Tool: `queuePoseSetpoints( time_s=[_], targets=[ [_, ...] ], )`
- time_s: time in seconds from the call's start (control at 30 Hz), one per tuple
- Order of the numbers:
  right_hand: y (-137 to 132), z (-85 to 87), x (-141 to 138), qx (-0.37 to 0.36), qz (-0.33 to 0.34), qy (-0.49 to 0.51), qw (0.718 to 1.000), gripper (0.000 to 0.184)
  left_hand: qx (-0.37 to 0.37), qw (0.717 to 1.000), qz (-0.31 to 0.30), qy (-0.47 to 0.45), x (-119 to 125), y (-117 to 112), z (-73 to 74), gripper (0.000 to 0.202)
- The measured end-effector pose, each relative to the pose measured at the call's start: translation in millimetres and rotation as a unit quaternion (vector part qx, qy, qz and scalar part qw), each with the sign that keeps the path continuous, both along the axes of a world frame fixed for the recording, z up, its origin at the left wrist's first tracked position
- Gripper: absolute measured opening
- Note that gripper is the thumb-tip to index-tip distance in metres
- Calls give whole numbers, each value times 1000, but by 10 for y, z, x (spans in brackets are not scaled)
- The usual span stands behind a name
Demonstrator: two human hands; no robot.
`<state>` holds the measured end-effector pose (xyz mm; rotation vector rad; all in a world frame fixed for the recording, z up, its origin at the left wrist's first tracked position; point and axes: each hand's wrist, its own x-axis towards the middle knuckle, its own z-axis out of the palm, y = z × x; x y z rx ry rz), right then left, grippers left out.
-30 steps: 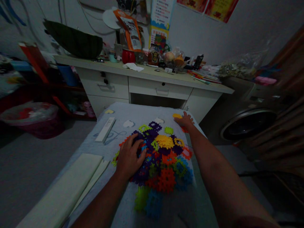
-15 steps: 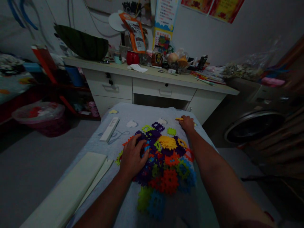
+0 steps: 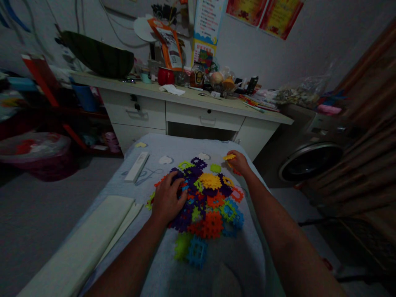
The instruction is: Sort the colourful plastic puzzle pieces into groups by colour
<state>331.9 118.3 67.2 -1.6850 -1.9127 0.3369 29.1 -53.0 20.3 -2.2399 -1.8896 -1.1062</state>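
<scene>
A pile of plastic interlocking pieces with toothed edges, purple, orange, blue and green, lies on the cloth-covered table. My left hand rests on the pile's left side, thumb and fingers apart; what lies under the palm is hidden. Several yellow pieces sit stacked on top. Beyond the pile's far right side, my right hand is closed on a yellow toothed piece. A bit of a red-orange piece shows just below those fingers.
A long white box and a folded pale board lie on the table's left. Behind stands a cluttered white desk. A washing machine is at right, a lined bin at left.
The view has shifted, so everything sits further left. My right hand has turned a little, and the yellow piece in it now shows more of its face. My left hand stays on the pile.
</scene>
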Motion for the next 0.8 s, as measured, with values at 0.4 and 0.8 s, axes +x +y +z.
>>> queuePoseSetpoints(
  time_s=[0.4, 0.8],
  targets=[
    [-866, 327, -714, -77, 335, 67, 937, 48, -11, 1000, -8, -28, -16, 19, 6, 43],
    [-476, -247, 219, -135, -152, -166, 965, 47, -24, 998, -12, -52, -23, -8, 62, 34]
  ],
)
